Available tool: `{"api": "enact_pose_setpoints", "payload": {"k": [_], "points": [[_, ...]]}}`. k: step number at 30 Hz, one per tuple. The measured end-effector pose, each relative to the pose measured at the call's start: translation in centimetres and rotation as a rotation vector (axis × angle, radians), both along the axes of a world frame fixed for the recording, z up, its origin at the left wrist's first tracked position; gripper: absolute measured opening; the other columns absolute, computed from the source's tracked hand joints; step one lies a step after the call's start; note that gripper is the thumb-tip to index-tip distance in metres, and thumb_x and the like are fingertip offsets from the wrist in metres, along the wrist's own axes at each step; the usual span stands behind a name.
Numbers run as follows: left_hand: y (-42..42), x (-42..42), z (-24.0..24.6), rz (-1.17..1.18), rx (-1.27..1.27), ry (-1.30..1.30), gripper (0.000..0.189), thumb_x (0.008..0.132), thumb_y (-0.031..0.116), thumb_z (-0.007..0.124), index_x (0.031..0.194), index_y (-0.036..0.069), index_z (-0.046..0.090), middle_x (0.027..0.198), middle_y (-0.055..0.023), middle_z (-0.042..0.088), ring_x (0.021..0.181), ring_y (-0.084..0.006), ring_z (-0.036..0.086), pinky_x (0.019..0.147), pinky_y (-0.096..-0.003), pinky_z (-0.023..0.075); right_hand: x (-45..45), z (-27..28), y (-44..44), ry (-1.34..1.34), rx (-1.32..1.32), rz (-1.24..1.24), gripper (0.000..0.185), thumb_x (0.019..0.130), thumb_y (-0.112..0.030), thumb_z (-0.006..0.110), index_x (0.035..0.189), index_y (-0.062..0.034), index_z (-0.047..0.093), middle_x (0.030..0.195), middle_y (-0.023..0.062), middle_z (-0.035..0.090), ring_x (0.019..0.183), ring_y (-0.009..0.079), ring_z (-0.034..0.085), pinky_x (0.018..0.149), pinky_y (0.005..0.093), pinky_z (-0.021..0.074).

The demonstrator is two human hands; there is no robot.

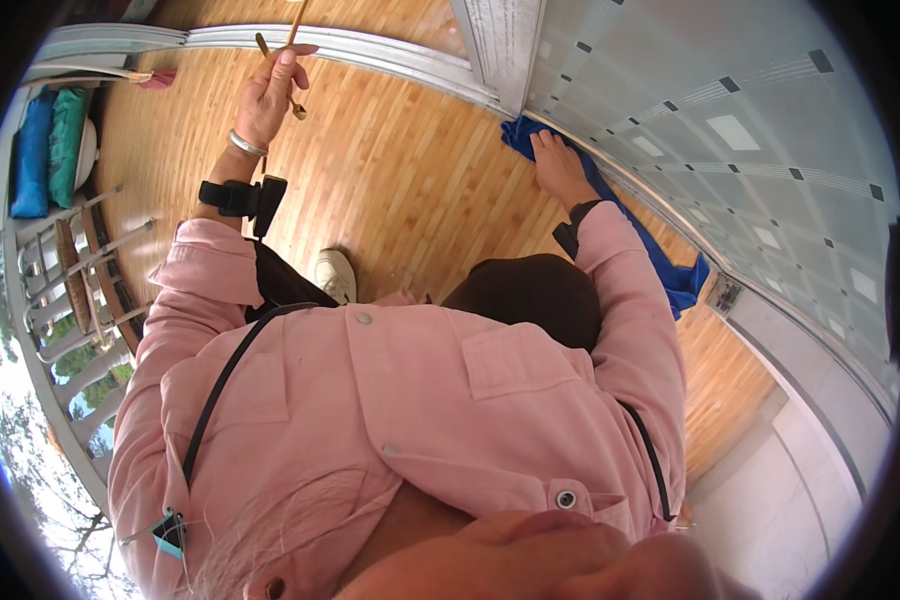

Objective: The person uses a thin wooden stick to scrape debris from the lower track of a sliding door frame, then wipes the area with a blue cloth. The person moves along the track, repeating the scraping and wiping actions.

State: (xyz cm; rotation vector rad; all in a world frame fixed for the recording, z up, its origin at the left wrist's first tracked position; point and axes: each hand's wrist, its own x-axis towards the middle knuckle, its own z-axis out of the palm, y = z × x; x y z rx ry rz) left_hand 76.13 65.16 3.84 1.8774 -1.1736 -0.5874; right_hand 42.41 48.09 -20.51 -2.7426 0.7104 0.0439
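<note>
My left hand grips slender gold-coloured utensils above the wooden floor. One of them, a small spoon, shows its bowl below my fingers. A thin stick rises from the grip past the top of the picture; its far end is cut off. On the right, my right hand lies over a dark blue cloth with fingers stretched forward. The cloth runs along the foot of the glass door panel, partly hidden behind my right forearm and sleeve.
A metal door track crosses ahead and meets an upright frame. To the left are blue and green bundles, a pinkish brush head and a metal rack. My shoe rests on the floor.
</note>
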Motion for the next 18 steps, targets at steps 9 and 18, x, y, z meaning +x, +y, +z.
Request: {"api": "enact_pose_setpoints", "payload": {"k": [9,18], "points": [[-2.1,-8.6,-7.8,0.05,0.389,0.67,0.06,0.09,0.06,0.025,0.131,0.019,0.045,0.054,0.0032,0.024,0.045,-0.0082,0.024,0.043,-0.0229,0.0265,0.9,8.0,-0.4,-0.449,0.502,-0.188,0.018,0.083,-0.02,0.058,0.083,-0.0013,0.06,0.076,0.0095,0.062,0.067,0.0244,0.059,0.059,0.0316,0.0461],[-4.1,-13.8,-9.5,-0.039,0.621,0.836,0.06,0.09,0.059,0.03,0.134,0.02,0.04,0.062,0.0025,0.027,0.047,-0.0078,0.023,0.042,-0.0218,0.0232,6.9,12.2,2.2,-0.264,1.412,-0.085,0.026,0.089,-0.029,0.054,0.088,-0.0032,0.058,0.075,0.0026,0.059,0.066,0.0109,0.053,0.06,0.0259,0.0446]]}}
